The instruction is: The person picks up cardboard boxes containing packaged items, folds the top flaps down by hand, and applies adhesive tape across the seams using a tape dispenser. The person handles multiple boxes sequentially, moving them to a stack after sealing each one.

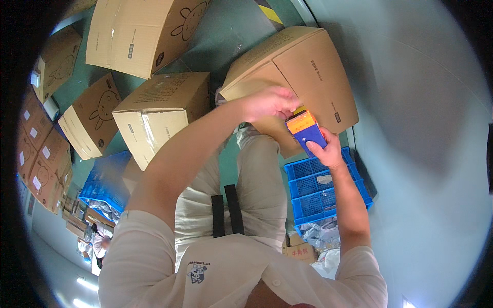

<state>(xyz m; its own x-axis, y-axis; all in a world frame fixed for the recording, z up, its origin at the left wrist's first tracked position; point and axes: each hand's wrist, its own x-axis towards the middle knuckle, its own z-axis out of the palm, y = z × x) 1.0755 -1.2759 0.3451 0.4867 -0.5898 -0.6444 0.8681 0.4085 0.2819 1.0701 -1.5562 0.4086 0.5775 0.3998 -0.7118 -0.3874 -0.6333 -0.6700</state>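
Observation:
My right hand [327, 150] grips a small flat blue and orange package [308, 134] from below, the thumb lying on its blue face. The package's orange end, with a dark strip and a yellow edge, points up toward my left hand [275, 104]. My left hand is closed, its fingertips drawn together close to that end and slightly blurred; what they pinch, if anything, is too small to make out. Both hands are over a large closed cardboard carton [313, 72] that stands against the wall.
More cartons stand at the left, among them a taped carton [162, 115] and a larger carton [131, 36]. A blue plastic crate [308, 192] is below my right forearm, another blue crate [105, 177] at the left. A grey wall [421, 118] bounds the right side.

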